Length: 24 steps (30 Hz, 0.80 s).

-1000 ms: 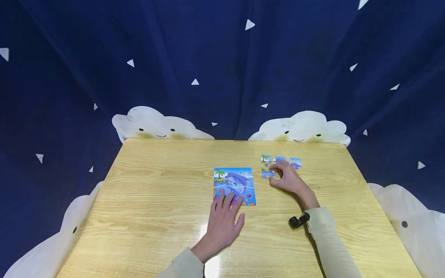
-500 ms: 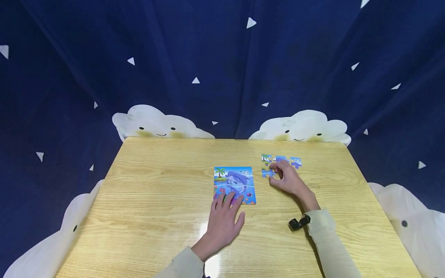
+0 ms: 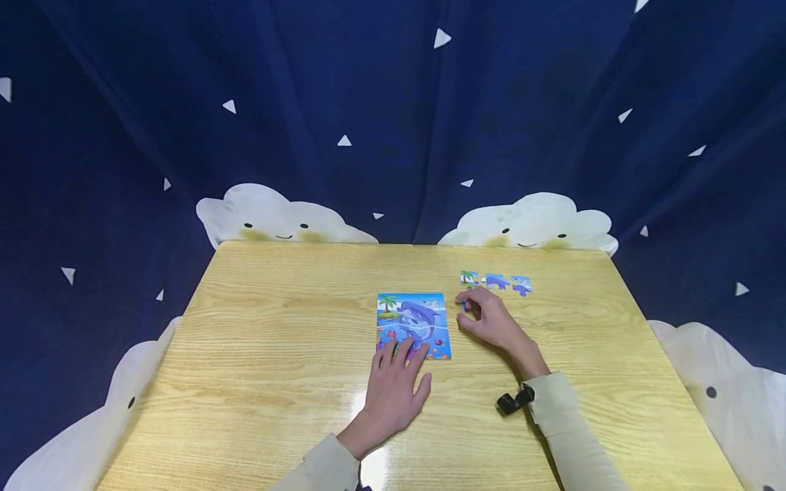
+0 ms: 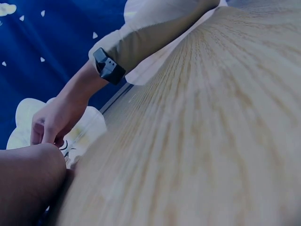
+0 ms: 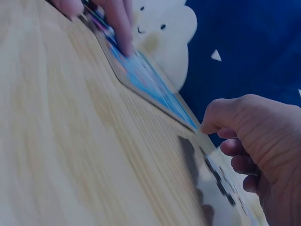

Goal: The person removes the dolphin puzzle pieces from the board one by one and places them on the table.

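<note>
My left hand (image 3: 396, 389) lies with spread fingers on the lower edge of a square dolphin picture (image 3: 417, 317) on the table. To its right, my right hand (image 3: 488, 317) is bent at the fingers, thumb and index tips a little apart, with a small blue puzzle piece (image 3: 464, 305) showing between them; most of that piece is hidden. Behind the hand lies a row of puzzle pieces: one with a palm tree (image 3: 469, 277), one with a dolphin (image 3: 496, 281), and one at the right (image 3: 521, 284). In the right wrist view, the curled fingers (image 5: 244, 162) hide whatever they pinch.
The wooden table (image 3: 276, 341) spreads out on all sides of the picture. A dark blue curtain (image 3: 393, 102) with white clouds and triangles hangs behind it. A black wrist camera (image 3: 514, 400) sits at the right sleeve.
My right hand has shifted left toward the picture, away from where it bent over the puzzle pieces, and more of the dolphin piece shows. The left hand stays on the picture.
</note>
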Motion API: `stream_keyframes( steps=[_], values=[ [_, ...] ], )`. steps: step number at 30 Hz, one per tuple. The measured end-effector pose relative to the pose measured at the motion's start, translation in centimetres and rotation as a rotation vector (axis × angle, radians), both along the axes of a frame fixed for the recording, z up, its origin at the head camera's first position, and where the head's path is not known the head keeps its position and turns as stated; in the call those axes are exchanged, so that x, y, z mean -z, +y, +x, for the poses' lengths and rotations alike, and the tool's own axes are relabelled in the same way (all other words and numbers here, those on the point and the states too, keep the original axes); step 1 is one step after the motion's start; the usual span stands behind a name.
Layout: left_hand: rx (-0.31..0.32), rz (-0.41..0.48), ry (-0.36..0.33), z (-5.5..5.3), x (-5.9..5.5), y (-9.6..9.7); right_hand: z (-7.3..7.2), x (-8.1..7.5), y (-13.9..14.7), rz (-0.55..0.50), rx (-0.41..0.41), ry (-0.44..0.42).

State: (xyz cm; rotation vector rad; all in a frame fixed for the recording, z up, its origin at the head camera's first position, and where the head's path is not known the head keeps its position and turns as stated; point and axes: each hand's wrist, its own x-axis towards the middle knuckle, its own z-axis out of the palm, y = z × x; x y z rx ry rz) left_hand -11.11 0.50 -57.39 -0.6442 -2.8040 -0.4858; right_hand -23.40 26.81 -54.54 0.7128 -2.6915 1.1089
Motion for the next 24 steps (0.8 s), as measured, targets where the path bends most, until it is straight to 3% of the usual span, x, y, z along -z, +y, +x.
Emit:
stream_keyframes(
  steps=[6,17,24],
  values=[
    [-0.001,0.007,0.04,-0.2,0.4,0.0,0.5,-0.3,-2.2,0.006,-0.065,-0.014],
    [0.003,-0.009,0.006,-0.2,0.0,-0.1,0.9,-0.8,-5.3,0.122,-0.141,-0.054],
    [0.003,-0.015,0.03,-0.2,0.2,0.0,0.8,-0.8,-6.7,0.179,-0.203,-0.1]
  ],
)
